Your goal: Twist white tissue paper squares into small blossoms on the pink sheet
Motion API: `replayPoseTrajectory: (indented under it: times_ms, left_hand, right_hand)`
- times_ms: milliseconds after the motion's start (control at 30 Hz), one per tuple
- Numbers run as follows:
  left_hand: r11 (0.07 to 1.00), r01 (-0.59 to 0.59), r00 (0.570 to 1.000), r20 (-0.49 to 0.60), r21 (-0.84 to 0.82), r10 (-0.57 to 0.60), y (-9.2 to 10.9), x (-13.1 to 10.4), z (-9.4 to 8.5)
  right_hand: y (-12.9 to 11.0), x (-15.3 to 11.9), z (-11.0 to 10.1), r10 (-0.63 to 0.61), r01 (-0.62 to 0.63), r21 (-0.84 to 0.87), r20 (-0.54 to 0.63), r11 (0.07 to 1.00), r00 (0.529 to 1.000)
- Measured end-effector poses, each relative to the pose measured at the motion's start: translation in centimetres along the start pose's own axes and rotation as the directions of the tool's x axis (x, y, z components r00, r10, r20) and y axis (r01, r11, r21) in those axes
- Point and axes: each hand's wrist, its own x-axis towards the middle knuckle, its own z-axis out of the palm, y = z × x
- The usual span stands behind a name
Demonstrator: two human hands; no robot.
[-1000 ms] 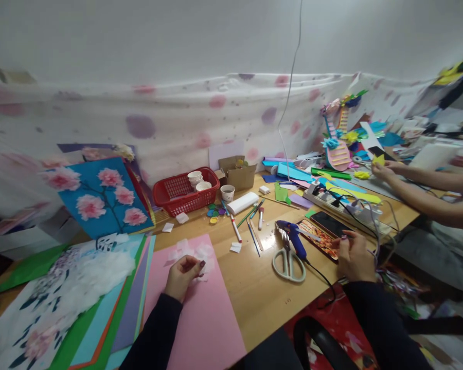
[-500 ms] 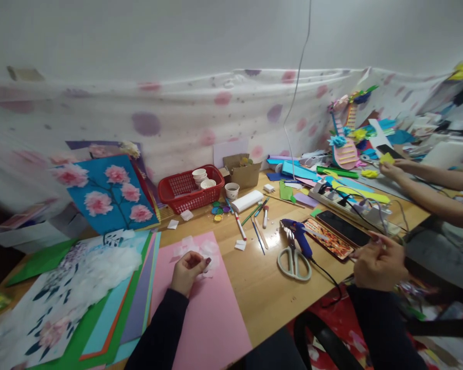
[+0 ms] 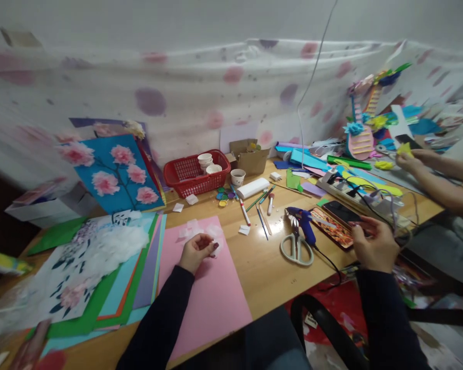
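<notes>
My left hand [image 3: 197, 252] is pinched around a small piece of white tissue, above a pink sheet [image 3: 208, 303]. Thin white tissue pieces [image 3: 189, 230] lie at the top of that sheet. On the right, my right hand [image 3: 376, 243] has its thumb and finger close together beside the phones; what it holds, if anything, is too small to name. Near it are a phone with a patterned screen [image 3: 332, 228] and a dark phone [image 3: 341, 211]. A blue glue gun [image 3: 306, 226] lies by white-handled scissors [image 3: 296, 251].
A red basket [image 3: 196, 177] with paper cups and a blue flower picture [image 3: 111, 174] stand at the back. Colored sheets [image 3: 146, 288] lie left. A power strip [image 3: 355, 198] is at right, beyond it another person's hands [image 3: 412, 160] hold yellow paper.
The view has shifted, so the table sits a little higher. My left hand has turned and white tissue shows at its fingertips. My right hand has moved closer to the phones.
</notes>
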Motion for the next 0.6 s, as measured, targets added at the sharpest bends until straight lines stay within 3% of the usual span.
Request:
replayPoseTrajectory:
  times_ms: [100, 200, 267, 367, 467, 533, 600]
  left_hand:
    - [1.000, 0.013, 1.000, 0.006, -0.002, -0.013, -0.2, 0.1, 0.0]
    - [1.000, 0.015, 1.000, 0.021, 0.002, -0.015, -0.3, 0.0, 0.0]
    - [1.000, 0.017, 0.999, 0.032, 0.008, -0.017, -0.2, -0.1, 0.0]
    - [1.000, 0.017, 0.999, 0.032, 0.014, -0.017, -0.1, -0.2, 0.0]
    - [1.000, 0.012, 1.000, 0.020, 0.016, -0.012, 0.2, -0.3, 0.0]
    - [1.000, 0.010, 1.000, 0.022, 0.020, -0.010, 0.3, -0.3, 0.1]
    - [1.000, 0.013, 1.000, 0.028, 0.024, -0.014, 0.4, -0.4, 0.1]
  right_hand:
    - [-1.1, -1.2, 0.2, -0.041, 0.037, 0.068, 0.057, 0.997, 0.998]
    - [-3.0, -2.1, 1.4, -0.145, 0.141, 0.034, 0.279, 0.989, 0.949]
    - [-3.7, -2.6, 1.9, -0.160, 0.174, -0.011, 0.336, 0.985, 0.928]
    - [-3.2, -3.1, 1.7, -0.168, 0.188, -0.070, 0.226, 0.980, 0.959]
    - [-1.2, -2.7, 1.3, -0.074, 0.080, -0.198, 0.038, 0.977, 0.997]
    - [-0.1, -1.9, 1.6, -0.079, 0.085, -0.190, 0.037, 0.978, 0.996]
    - [0.4, -0.8, 2.2, -0.159, 0.169, -0.133, 0.088, 0.977, 0.983]
